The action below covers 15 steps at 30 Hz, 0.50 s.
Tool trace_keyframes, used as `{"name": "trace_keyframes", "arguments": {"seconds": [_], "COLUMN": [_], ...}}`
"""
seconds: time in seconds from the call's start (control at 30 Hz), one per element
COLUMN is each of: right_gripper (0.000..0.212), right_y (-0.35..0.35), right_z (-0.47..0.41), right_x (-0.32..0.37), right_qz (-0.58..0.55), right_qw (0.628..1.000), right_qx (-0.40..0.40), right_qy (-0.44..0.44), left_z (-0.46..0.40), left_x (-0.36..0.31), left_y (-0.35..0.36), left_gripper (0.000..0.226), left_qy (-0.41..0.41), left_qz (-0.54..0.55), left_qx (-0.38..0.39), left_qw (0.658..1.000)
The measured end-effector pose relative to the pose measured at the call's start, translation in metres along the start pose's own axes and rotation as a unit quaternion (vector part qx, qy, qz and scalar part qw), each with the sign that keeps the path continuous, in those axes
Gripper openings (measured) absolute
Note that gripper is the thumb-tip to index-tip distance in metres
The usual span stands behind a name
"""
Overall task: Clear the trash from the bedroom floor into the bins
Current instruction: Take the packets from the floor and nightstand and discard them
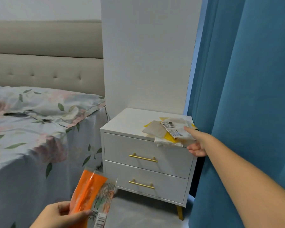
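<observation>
My left hand (62, 214) grips an orange and clear plastic wrapper (90, 195) at the bottom of the view, thumb over its lower edge. A pile of yellow and white wrappers (168, 132) lies on the right front corner of the white nightstand (130, 124), partly hanging over the edge. My right hand (197, 142) reaches to that pile: one finger lies on top of the white wrapper, the other fingers curl under the overhanging edge.
The nightstand has two drawers with gold handles (143, 158) and stands on gold legs. A bed (31, 137) with floral bedding is on the left. A blue curtain (245, 96) hangs on the right, close to my right arm. Grey floor (138, 214) lies below.
</observation>
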State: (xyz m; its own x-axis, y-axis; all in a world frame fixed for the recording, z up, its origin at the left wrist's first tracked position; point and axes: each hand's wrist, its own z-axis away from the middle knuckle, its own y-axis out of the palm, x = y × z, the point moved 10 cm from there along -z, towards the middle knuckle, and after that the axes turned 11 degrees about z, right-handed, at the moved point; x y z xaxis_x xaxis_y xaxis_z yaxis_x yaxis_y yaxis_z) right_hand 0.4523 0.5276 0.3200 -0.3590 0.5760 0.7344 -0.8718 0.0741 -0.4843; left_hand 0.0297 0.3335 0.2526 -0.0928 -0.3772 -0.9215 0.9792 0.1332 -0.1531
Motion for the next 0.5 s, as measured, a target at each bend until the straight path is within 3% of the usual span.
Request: {"name": "trace_keyframes", "arguments": {"seconds": [0.13, 0.3, 0.5], "right_gripper": [0.049, 0.037, 0.036], "right_y": [0.023, 0.036, 0.004], "right_z": [-0.015, -0.025, -0.026], "right_x": [-0.002, -0.002, 0.004], "right_qz": [-0.115, -0.196, -0.271], "right_qw": [0.993, 0.980, 0.958], "right_qx": [0.020, 0.029, -0.074], "right_qy": [-0.022, -0.034, -0.060], "left_z": [-0.003, -0.006, -0.006], "left_x": [-0.009, -0.016, -0.009], "left_y": [0.006, 0.008, 0.011], "left_gripper": [0.054, 0.047, 0.056], "left_qy": [-0.005, 0.011, 0.012], "left_qz": [-0.011, -0.009, 0.014], "left_qx": [0.005, 0.005, 0.021], "left_qw": [1.000, 1.000, 1.000]}}
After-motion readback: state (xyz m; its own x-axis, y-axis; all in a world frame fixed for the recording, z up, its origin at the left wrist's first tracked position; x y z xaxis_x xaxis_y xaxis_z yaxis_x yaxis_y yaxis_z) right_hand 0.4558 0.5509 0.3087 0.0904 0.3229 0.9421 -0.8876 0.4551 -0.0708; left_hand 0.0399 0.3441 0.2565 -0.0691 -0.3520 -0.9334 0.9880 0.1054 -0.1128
